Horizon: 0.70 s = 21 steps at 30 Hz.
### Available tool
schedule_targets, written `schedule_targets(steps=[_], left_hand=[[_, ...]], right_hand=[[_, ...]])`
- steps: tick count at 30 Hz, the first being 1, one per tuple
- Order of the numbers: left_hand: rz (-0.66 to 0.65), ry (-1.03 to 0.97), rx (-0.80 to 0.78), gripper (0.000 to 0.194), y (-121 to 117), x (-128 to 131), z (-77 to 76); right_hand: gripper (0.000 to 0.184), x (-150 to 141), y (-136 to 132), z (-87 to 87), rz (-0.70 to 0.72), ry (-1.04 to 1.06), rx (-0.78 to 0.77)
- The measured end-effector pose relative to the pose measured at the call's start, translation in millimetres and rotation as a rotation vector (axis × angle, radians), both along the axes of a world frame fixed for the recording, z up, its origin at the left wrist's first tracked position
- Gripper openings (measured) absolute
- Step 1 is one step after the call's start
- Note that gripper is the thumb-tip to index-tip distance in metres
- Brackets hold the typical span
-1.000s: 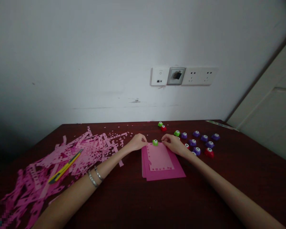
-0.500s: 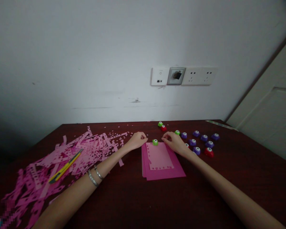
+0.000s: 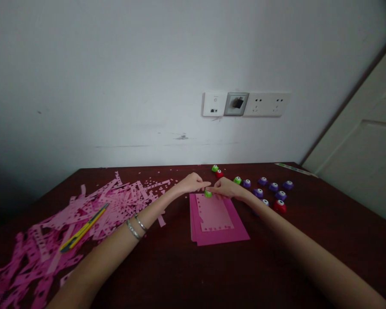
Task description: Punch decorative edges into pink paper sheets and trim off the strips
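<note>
A small green paper punch (image 3: 208,194) sits at the top edge of a light pink sheet (image 3: 215,214), which has small holes along its left and bottom edges. Beneath that sheet lie darker pink sheets (image 3: 223,238). My right hand (image 3: 225,189) comes in from the right, its fingertips closed on the punch and partly covering it. From the left, my left hand (image 3: 193,183) reaches the punch with its index finger stretched over it and the other fingers curled. Its exact contact is hard to make out.
Punched pink paper strips (image 3: 116,206) and scraps heap up at left, with a yellow cutter knife (image 3: 83,229) on top. Several purple punches (image 3: 274,187), a red punch (image 3: 279,206) and another green punch (image 3: 237,180) stand at right. A wall with sockets (image 3: 266,104) rises behind the table.
Both hands have moved inward from either side of the sheet's top edge and now meet at the green punch. The view has shifted slightly.
</note>
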<state>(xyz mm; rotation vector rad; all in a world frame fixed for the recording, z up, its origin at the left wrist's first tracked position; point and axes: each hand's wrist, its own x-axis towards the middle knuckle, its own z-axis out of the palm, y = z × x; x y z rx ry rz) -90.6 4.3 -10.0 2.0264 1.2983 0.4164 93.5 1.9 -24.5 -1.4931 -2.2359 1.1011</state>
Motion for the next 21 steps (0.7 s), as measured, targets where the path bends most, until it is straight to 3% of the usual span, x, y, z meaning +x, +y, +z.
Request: schedule_targets(steps=[5, 10, 15, 21], left_hand=[[-0.067, 0.08, -0.272, 0.047, 10.0, 2.4, 2.5], [-0.129, 0.036, -0.468, 0.044, 22.7, 3.7, -0.5], [-0.114, 0.019, -0.533, 0.044, 25.4, 5.2, -3.3], [-0.118, -0.056, -0.561, 0.041, 25.1, 4.1, -9.5]], right_hand=[[0.046, -2.6, 2.2, 2.3, -0.039, -0.01, -0.199], [0.044, -4.5, 3.4, 4.5, -0.031, -0.046, -0.295], [0.041, -5.3, 6.0, 2.5, 0.0, -0.027, -0.324], [0.042, -6.7, 6.8, 3.0, 0.025, -0.071, -0.242]])
